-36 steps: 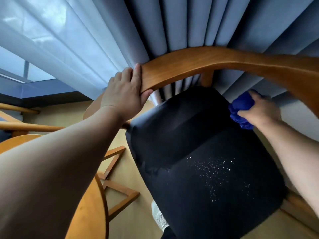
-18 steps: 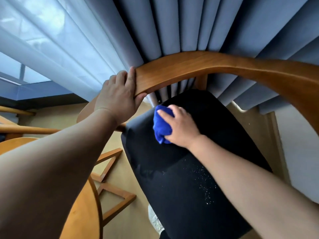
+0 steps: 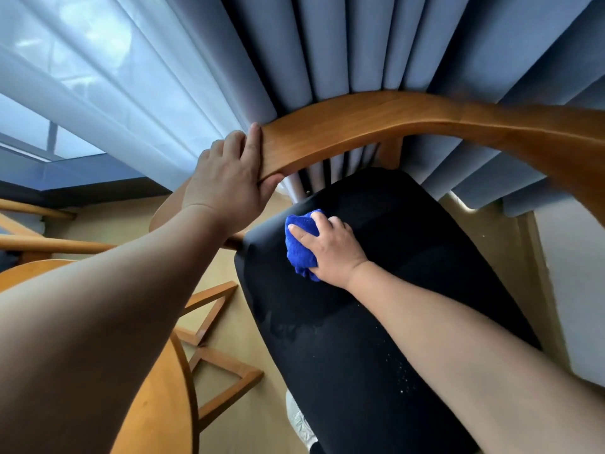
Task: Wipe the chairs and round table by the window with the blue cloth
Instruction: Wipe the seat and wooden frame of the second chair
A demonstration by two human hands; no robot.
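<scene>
Blue cloth (image 3: pixel 299 247): bunched under my right hand (image 3: pixel 330 249), fingers curled round it, pressed on the black seat (image 3: pixel 376 306). Seat: runs lengthways from that hand back toward me, pale specks (image 3: pixel 402 378) beside my right forearm. Left hand (image 3: pixel 229 181): gripping the wooden backrest rail (image 3: pixel 376 122), just above the cloth

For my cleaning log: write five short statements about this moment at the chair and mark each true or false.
1. The left hand grips the rail. True.
2. The right hand presses the cloth on the rail. False: the cloth is on the black seat.
3. The cloth is red. False: it is blue.
4. White specks dot the seat. True.
5. Curtains hang behind the rail. True.
</scene>
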